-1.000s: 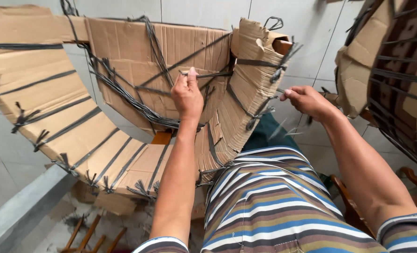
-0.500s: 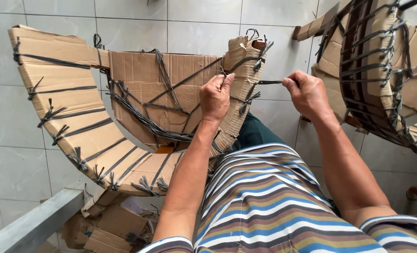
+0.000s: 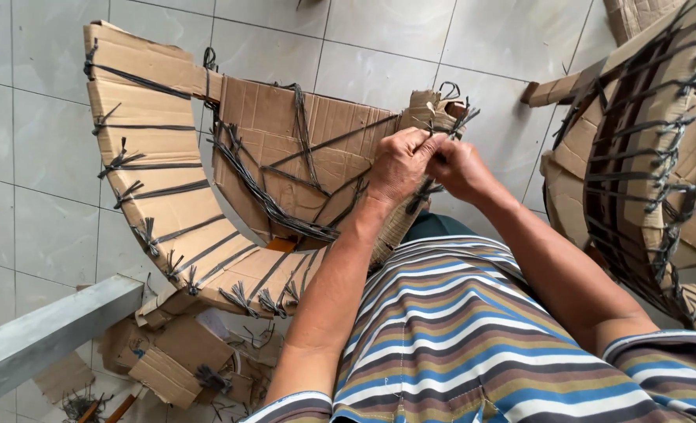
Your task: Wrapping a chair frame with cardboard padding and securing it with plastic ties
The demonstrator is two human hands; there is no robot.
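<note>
Stripes of my shirt (image 3: 457, 329) fill the near view, and past them both forearms run up to the work. My left hand (image 3: 399, 164) and right hand (image 3: 461, 168) meet at the top right corner of the cardboard-wrapped chair frame (image 3: 285, 157), which stands tilted on the floor just in front of me. The fingers (image 3: 422, 145) of the left are curled and pressed together, pinching a black plastic strap (image 3: 430, 188) at that corner; the right closes on the same strap, though its fingertips are hidden behind the left.

I judge the strap thin, slick and springy, best gripped close to the knot. The cardboard is light, stiff along the flutes, and would crease or tear at the edges if pulled hard, so the corner over the frame is the safer hold.

Down left, torn cardboard scraps (image 3: 168, 360) lie beside a grey metal beam (image 3: 50, 329). To the right stands a second wrapped chair (image 3: 645, 157). Beyond is grey floor tile (image 3: 35, 102). No labels show.
</note>
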